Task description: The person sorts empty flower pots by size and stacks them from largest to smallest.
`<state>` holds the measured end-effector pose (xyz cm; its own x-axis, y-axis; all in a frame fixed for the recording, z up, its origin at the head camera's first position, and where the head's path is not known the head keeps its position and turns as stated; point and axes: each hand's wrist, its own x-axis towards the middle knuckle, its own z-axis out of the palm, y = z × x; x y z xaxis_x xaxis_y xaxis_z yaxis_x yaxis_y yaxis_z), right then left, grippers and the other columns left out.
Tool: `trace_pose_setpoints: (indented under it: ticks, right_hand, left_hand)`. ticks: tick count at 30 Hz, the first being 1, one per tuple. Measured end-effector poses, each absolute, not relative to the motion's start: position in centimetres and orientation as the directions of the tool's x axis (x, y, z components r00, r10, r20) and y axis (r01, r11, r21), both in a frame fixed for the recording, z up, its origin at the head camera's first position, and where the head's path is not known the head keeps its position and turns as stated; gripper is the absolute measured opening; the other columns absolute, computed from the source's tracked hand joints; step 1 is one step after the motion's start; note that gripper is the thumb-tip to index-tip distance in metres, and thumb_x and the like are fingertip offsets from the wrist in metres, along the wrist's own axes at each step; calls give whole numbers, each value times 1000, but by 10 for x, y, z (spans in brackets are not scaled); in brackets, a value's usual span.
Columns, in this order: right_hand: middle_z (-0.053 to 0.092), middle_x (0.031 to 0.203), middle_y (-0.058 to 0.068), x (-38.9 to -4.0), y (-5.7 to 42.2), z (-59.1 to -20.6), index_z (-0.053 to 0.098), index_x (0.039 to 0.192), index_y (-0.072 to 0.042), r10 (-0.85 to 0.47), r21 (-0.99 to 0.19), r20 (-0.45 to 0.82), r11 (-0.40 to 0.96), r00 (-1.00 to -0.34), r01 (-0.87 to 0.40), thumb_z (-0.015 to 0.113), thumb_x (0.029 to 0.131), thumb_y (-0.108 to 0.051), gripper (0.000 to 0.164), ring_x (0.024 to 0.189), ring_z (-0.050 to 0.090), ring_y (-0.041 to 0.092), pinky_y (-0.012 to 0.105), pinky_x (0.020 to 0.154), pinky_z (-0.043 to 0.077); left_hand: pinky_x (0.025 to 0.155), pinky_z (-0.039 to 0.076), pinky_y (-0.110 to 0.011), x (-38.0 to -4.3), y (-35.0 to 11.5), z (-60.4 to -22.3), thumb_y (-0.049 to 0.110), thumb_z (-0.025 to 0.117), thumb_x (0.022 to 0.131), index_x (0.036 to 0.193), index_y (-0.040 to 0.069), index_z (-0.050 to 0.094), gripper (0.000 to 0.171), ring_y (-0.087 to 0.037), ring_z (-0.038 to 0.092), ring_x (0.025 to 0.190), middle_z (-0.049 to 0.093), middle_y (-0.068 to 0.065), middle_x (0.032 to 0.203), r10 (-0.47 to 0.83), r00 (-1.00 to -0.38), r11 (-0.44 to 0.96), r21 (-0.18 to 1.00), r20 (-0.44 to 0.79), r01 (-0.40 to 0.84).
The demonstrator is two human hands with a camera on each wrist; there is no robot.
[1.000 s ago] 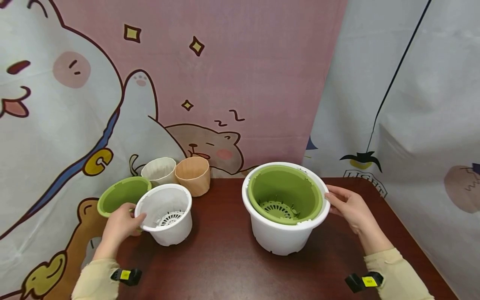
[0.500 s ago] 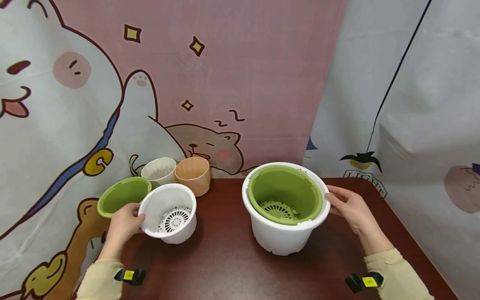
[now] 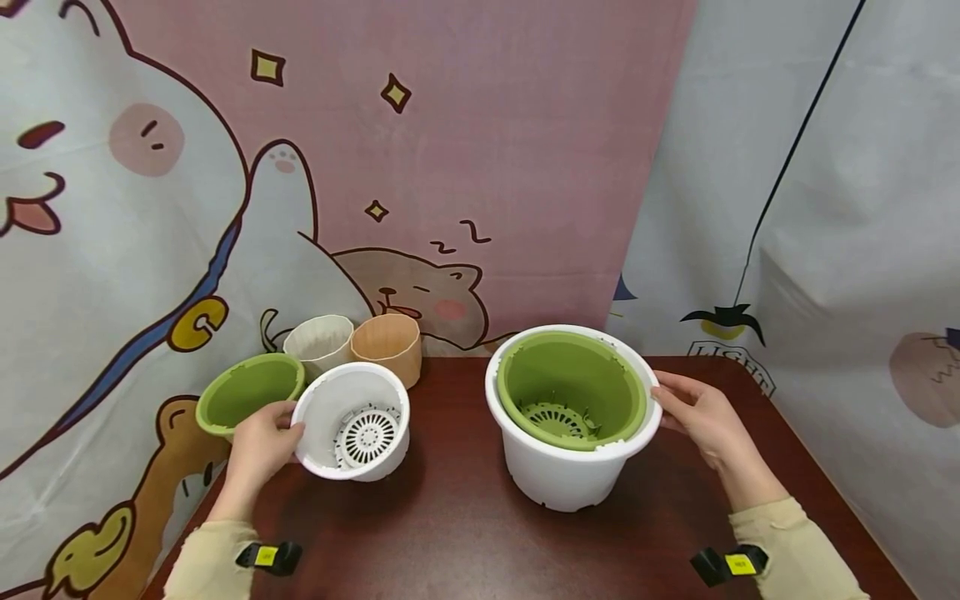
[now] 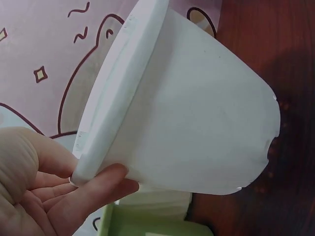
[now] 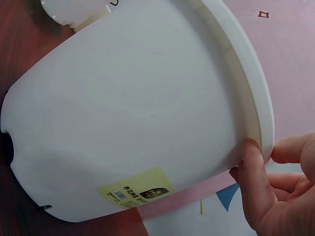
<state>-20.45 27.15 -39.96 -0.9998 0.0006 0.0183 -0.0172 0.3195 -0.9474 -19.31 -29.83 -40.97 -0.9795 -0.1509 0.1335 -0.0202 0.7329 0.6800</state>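
Observation:
My left hand [image 3: 262, 447] pinches the rim of a small white plant pot [image 3: 324, 408], thumb on one side and fingers under the lip in the left wrist view. That pot hangs above the table, tilted so its slotted bottom faces the head camera. On the right, my right hand [image 3: 699, 422] pinches the rim of a large white plant pot [image 3: 558, 482], which stands on the table. Nested inside it is a green plant pot [image 3: 570, 367] with a slotted bottom. A yellow label [image 5: 138, 189] marks the large pot's side in the right wrist view.
Another green pot [image 3: 251, 387] lies at the table's left edge. Behind the small white pot stand a cream ribbed pot [image 3: 318, 342] and an orange ribbed pot [image 3: 390, 346]. A printed cloth [image 3: 487, 150] hangs behind the dark red table [image 3: 450, 533].
My left hand has lifted the small white pot and moved it to the right, tilting its opening toward the head camera. My right hand and the large pot stay where they were.

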Motion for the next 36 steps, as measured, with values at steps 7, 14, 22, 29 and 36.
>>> trace_pose_setpoints:
  ticks: [7, 14, 22, 29, 36]
  right_hand:
    - [52, 134, 32, -205, 272, -400, 40, 143, 12, 0, -945, 19, 326, -1000, -18, 58, 101, -25, 58, 87, 65, 0, 25, 76, 57]
    - [53, 133, 32, -204, 271, -398, 41, 143, 11, 2, -944, 19, 329, -1000, -17, 58, 101, -26, 59, 86, 64, 0, 26, 77, 57]
    - [53, 132, 32, -203, 271, -397, 41, 143, 12, 1, -948, 27, 318, -1000, -25, 58, 101, -25, 58, 86, 65, 0, 25, 76, 57]
    - [54, 132, 30, -204, 272, -399, 41, 143, 12, -1, -951, 27, 309, -1000, -26, 58, 101, -26, 59, 87, 65, 0, 26, 76, 57]
    - [54, 132, 31, -204, 272, -399, 41, 143, 12, -4, -955, 34, 294, -999, -34, 58, 101, -25, 58, 87, 65, 1, 25, 77, 57]
  left_hand:
    - [51, 57, -30, -195, -287, -403, 8, 62, 91, 125, -10, 59, 38, -22, 69, 66, 67, -29, 101, -148, -976, 731, 683, 160, 1]
    - [52, 57, -30, -192, -279, -395, 8, 63, 91, 125, -9, 59, 39, -23, 70, 70, 68, -28, 101, -134, -975, 725, 688, 179, 27]
    - [52, 57, -30, -193, -271, -385, 10, 64, 91, 127, -6, 60, 39, -25, 69, 72, 67, -27, 104, -145, -971, 742, 670, 192, 22]
    - [53, 57, -31, -195, -266, -378, 10, 64, 92, 127, -5, 60, 38, -25, 70, 72, 68, -26, 104, -135, -968, 730, 682, 213, 48]
    - [54, 57, -29, -198, -259, -369, 11, 64, 93, 127, -4, 61, 37, -24, 70, 71, 69, -25, 103, -139, -962, 707, 704, 237, 71]
